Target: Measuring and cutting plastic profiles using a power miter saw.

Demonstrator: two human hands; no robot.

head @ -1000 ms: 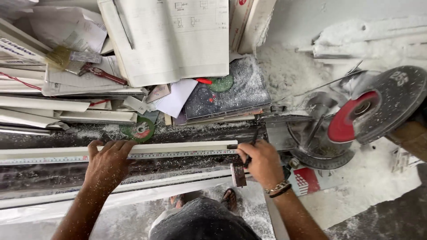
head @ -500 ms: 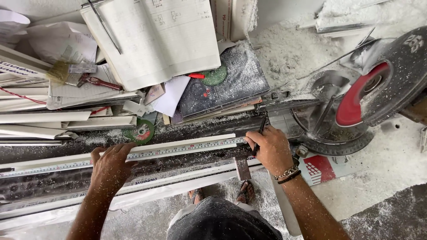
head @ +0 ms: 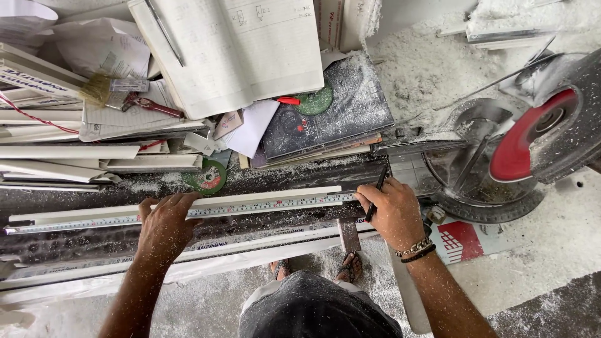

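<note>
A long white profile strip [head: 263,198] is laid across the dusty saw bench, and a measuring tape [head: 250,207] is stretched along its front edge. The left hand [head: 166,222] is pressed flat on top of both, fingers spread, so the strip is held down under the palm and not clenched. The right hand [head: 394,209] is closed around a dark pencil [head: 376,194], whose tip is placed just beside the right end of the strip. The strip therefore lies between the two hands. The mitre saw [head: 532,141] with its red disc is seen to the right, near the right hand. An open notebook [head: 238,50] is lying behind the bench.
</note>
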